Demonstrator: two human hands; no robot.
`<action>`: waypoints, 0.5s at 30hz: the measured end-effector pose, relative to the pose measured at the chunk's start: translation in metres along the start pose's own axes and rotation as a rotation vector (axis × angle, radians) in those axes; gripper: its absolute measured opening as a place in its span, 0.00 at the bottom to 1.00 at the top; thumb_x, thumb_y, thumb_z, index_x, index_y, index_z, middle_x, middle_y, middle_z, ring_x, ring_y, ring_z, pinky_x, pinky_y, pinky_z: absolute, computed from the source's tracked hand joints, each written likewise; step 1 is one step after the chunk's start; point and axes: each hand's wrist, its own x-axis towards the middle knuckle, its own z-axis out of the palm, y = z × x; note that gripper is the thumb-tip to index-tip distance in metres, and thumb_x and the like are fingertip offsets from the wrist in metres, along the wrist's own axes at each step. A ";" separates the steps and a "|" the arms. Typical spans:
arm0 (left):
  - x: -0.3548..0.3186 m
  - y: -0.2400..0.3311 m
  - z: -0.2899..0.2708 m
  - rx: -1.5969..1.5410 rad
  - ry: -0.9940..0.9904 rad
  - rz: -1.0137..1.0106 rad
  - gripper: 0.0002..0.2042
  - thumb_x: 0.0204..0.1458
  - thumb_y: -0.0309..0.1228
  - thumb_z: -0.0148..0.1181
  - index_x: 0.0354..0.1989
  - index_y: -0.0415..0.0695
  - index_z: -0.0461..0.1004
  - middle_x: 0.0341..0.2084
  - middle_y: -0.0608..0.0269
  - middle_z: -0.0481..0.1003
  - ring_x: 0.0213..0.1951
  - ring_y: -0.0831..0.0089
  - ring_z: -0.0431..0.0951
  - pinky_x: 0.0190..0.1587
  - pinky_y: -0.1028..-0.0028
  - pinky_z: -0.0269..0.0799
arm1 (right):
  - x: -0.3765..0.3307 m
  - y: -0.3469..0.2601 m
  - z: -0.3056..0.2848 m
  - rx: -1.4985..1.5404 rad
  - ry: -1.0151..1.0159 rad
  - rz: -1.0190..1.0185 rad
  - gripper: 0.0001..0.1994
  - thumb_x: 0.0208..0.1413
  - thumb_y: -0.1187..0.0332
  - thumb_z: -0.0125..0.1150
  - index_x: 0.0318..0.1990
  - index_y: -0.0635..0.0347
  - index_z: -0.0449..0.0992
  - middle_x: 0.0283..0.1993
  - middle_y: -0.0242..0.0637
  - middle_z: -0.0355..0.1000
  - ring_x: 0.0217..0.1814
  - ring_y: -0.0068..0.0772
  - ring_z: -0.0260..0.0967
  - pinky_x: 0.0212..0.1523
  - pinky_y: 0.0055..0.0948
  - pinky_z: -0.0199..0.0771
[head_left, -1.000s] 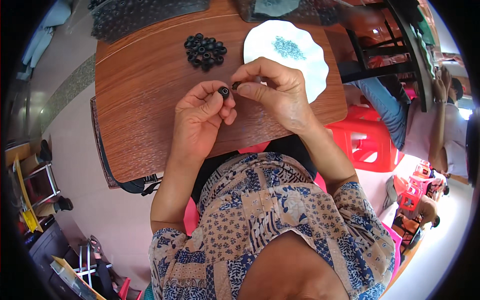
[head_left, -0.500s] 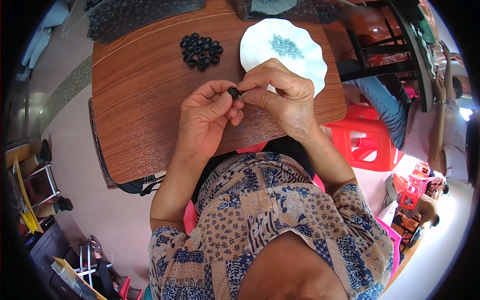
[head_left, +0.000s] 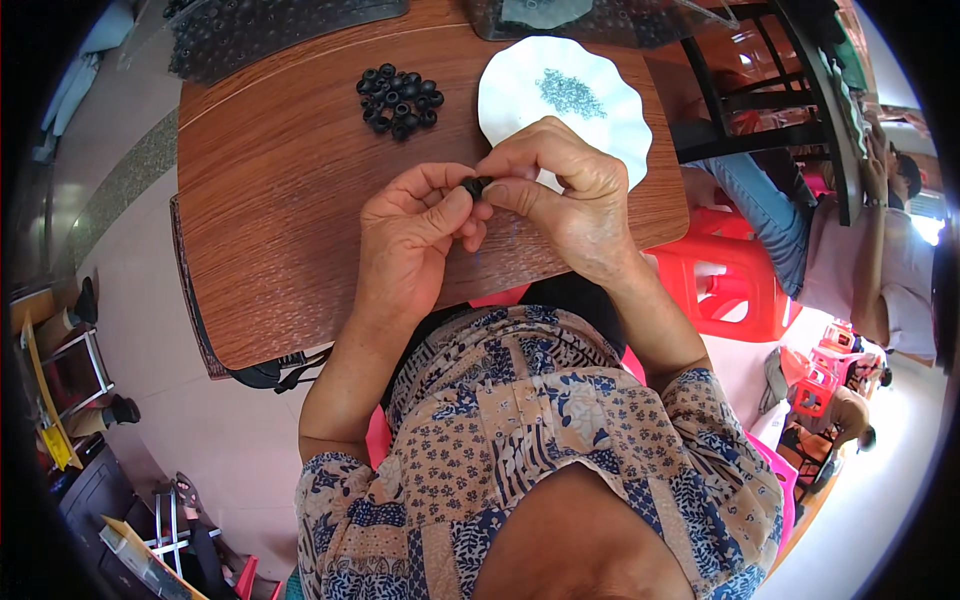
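Observation:
Over the near part of the table, my left hand [head_left: 405, 240] pinches a small black ring-like part [head_left: 475, 187] between thumb and fingers. My right hand [head_left: 580, 210] meets it from the right, its thumb and forefinger closed at the part's right end. Whether a smaller piece sits between those fingertips is hidden. Beyond my hands lies a pile of similar black hollow parts [head_left: 398, 100]. At the far right a white scalloped plate [head_left: 505, 85] bears a heap of tiny, shiny pieces [head_left: 570, 93], too small to name. My right hand overlaps the plate's near edge.
The brown wood-grain table [head_left: 270, 220] has clear bags of black parts [head_left: 270, 40] at its far left and another bag [head_left: 620, 22] at the far right. Red plastic stools [head_left: 725, 285] stand to the right, near a seated person in jeans [head_left: 760, 205].
The black part has turned between my fingers, so its open hole no longer faces up. My right fingertips now overlap its end. Both hands stay in nearly the same place.

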 end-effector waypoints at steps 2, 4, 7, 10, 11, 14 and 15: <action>0.000 0.000 0.000 -0.006 0.013 0.004 0.09 0.53 0.22 0.56 0.41 0.32 0.71 0.27 0.53 0.76 0.27 0.74 0.75 0.28 0.77 0.69 | 0.001 0.005 -0.001 -0.052 -0.011 -0.104 0.10 0.39 0.84 0.65 0.31 0.64 0.79 0.32 0.34 0.73 0.34 0.25 0.67 0.36 0.22 0.68; 0.000 0.000 0.002 -0.010 0.020 -0.005 0.09 0.53 0.22 0.56 0.41 0.32 0.71 0.27 0.53 0.76 0.27 0.74 0.75 0.28 0.77 0.69 | 0.001 0.004 -0.002 -0.055 -0.010 -0.113 0.10 0.38 0.84 0.65 0.31 0.64 0.79 0.32 0.35 0.73 0.34 0.26 0.67 0.36 0.22 0.68; 0.002 -0.001 0.002 -0.005 0.026 -0.014 0.08 0.53 0.22 0.56 0.41 0.32 0.71 0.27 0.53 0.76 0.27 0.74 0.75 0.28 0.77 0.69 | 0.000 0.006 -0.001 -0.038 0.003 -0.126 0.10 0.39 0.84 0.64 0.31 0.63 0.79 0.32 0.35 0.73 0.35 0.26 0.67 0.36 0.22 0.68; 0.003 -0.004 0.003 -0.009 0.027 -0.018 0.08 0.53 0.22 0.56 0.41 0.32 0.71 0.27 0.53 0.76 0.27 0.74 0.75 0.28 0.77 0.69 | -0.003 0.009 0.002 0.028 0.034 -0.091 0.10 0.39 0.85 0.64 0.32 0.63 0.79 0.33 0.35 0.72 0.35 0.25 0.68 0.36 0.22 0.68; 0.004 -0.004 0.003 -0.018 0.034 -0.022 0.08 0.53 0.22 0.56 0.40 0.32 0.71 0.27 0.54 0.76 0.27 0.74 0.75 0.28 0.77 0.69 | -0.004 0.009 0.004 0.079 0.052 -0.053 0.10 0.40 0.85 0.64 0.32 0.64 0.79 0.33 0.35 0.72 0.35 0.25 0.67 0.35 0.22 0.69; 0.005 -0.007 0.003 -0.039 0.029 -0.015 0.08 0.54 0.22 0.55 0.40 0.33 0.72 0.28 0.54 0.76 0.27 0.75 0.75 0.28 0.77 0.69 | -0.004 0.002 0.003 0.070 0.052 0.018 0.10 0.41 0.85 0.64 0.33 0.65 0.79 0.34 0.34 0.72 0.35 0.24 0.67 0.35 0.22 0.69; 0.005 -0.007 0.003 -0.041 0.029 -0.014 0.08 0.54 0.22 0.55 0.40 0.33 0.72 0.28 0.54 0.76 0.27 0.75 0.75 0.28 0.77 0.69 | -0.005 0.002 0.003 0.069 0.050 0.018 0.10 0.41 0.85 0.64 0.33 0.65 0.79 0.34 0.34 0.72 0.35 0.24 0.67 0.35 0.22 0.69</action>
